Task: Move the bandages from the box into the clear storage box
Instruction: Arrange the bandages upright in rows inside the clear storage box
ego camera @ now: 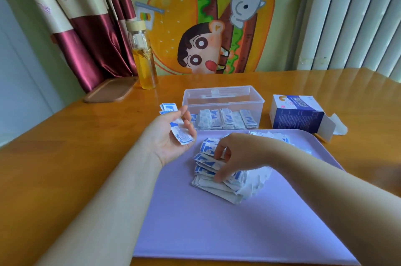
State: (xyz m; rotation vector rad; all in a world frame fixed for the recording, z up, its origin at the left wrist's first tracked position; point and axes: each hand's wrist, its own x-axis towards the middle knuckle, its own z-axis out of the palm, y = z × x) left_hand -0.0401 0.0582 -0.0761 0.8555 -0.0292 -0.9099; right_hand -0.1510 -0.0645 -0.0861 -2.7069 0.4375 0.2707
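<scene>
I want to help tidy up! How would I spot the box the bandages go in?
Look at the wooden table, just past the far edge of the purple tray. The clear storage box stands there, left of the blue and white cardboard box. Of the two boxes, only it is see-through, with bandages lined up inside.

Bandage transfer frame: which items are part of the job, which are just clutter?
In the job: blue bandage box, clear storage box, bandage pile on the purple tray, held bandage in left hand, right hand picking at the pile.
Lying about: glass bottle, brown wooden board, cartoon cloth, curtain.
</scene>
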